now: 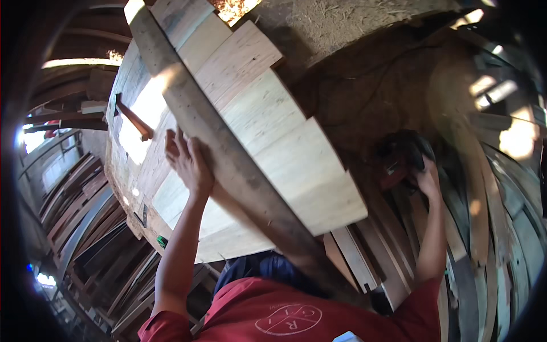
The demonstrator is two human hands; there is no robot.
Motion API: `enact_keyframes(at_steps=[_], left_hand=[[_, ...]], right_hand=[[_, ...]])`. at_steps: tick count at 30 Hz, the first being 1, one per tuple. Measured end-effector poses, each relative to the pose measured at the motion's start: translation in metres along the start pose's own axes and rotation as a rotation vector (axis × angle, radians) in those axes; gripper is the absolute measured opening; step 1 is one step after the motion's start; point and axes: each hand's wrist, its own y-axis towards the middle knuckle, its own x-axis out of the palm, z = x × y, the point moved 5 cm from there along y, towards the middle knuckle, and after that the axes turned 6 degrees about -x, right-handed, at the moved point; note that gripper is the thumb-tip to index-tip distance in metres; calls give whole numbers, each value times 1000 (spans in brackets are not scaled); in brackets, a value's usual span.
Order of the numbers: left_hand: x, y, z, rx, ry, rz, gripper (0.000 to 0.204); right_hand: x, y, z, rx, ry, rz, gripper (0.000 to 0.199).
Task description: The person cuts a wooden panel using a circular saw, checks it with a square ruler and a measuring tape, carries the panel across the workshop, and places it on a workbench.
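A long, thick brown beam (222,134) lies slantwise across a pale panel of side-by-side boards (268,122), running from the far left toward my body. My left hand (192,165) is open against the beam's left side, its fingers stretched out. Off the panel's right side, my right hand (426,175) is closed around the handle of a dark red-and-black power tool (399,158). Shadow hides the tool's underside and exact kind. A hammer (134,121) with a wooden handle lies on the panel, left of the beam.
A small black angled piece (142,216) and a small green object (162,241) sit near the panel's left edge. Stacked planks (85,199) fill the left, and long boards (484,228) stand or lie at the right. Sawdust covers the ground (353,23) beyond.
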Motion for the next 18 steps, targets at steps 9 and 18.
enact_keyframes(at_steps=[9,18], left_hand=[[13,-3,-12,11,6,75,60],[-4,-3,-47,402,-8,6,68]], right_hand=[[-37,-293,-158,98,550,501,23],[-18,-372,-254,-330,29,598,21]])
